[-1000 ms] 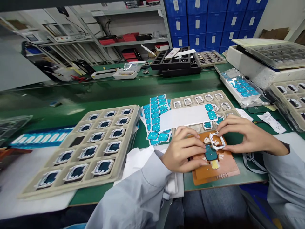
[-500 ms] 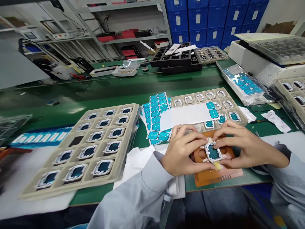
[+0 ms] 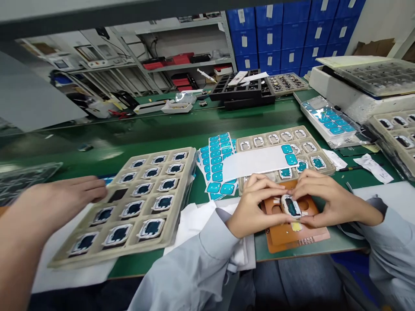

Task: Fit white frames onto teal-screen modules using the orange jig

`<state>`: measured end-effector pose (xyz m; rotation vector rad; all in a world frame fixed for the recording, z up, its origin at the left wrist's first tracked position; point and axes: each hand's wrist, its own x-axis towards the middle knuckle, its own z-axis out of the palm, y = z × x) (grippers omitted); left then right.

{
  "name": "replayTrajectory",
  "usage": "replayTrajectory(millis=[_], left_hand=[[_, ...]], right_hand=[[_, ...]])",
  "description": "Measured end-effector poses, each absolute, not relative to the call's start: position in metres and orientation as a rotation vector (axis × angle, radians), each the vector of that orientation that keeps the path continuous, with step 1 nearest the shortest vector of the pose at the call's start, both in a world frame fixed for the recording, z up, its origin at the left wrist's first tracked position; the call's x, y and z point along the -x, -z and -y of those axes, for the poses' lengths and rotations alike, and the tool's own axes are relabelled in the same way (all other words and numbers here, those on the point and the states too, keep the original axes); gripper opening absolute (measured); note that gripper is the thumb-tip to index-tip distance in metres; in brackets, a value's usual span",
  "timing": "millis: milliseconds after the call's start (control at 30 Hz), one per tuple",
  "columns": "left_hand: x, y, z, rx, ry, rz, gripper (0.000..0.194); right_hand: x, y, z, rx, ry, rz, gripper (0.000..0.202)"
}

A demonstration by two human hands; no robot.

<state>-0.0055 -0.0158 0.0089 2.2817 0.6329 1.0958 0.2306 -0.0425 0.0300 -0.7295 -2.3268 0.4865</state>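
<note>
Head view: your left hand [image 3: 251,204] and right hand [image 3: 329,199] grip white-rimmed part [image 3: 291,207] between them, orange plate [image 3: 281,242] underneath; step looks like two-handed positioning; next move likely needs steady hold.

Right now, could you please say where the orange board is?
Right of centre in the head view, the orange board lies on the table partly beneath the left hand and right hand.

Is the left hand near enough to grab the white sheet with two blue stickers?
Probably yes: the white sheet lies just beyond the fingertips of the left hand, and nothing seems to block the way. But that hand is gripping the white frame, so it would likely have to let go first.
</note>
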Motion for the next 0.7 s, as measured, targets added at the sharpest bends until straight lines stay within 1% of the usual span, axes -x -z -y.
replayTrajectory(millis=[67,167,267,333,433,567,700], left_hand=[[0.003,-0.008,0.016,-2.268,-1.078,-0.592,0.056],[0.002,-0.009,0.017,-2.369,-0.944,-0.558,0.074],[0.001,-0.009,0.018,-2.426,-0.943,-0.580,0.080],[0.002,-0.007,0.017,-2.430,-1.008,-0.598,0.080],[0.002,-0.005,0.016,-2.447,-1.112,-0.619,0.077],[0.002,-0.007,0.016,-2.490,-1.283,-0.650,0.073],[0.003,-0.012,0.019,-2.563,-1.437,-0.727,0.063]], right_hand=[[-0.230,-0.028,0.043,0.796,-0.548,2.277,0.036],[-0.227,-0.021,0.044,0.821,-0.652,2.125,0.041],[-0.224,-0.015,0.045,0.757,-0.847,1.958,0.045],[-0.223,-0.013,0.046,0.737,-0.962,1.909,0.050],[-0.223,-0.012,0.046,0.764,-1.017,1.886,0.056],[-0.222,-0.012,0.045,0.740,-1.014,1.832,0.054],[-0.221,-0.011,0.044,0.747,-1.114,1.788,0.055]])
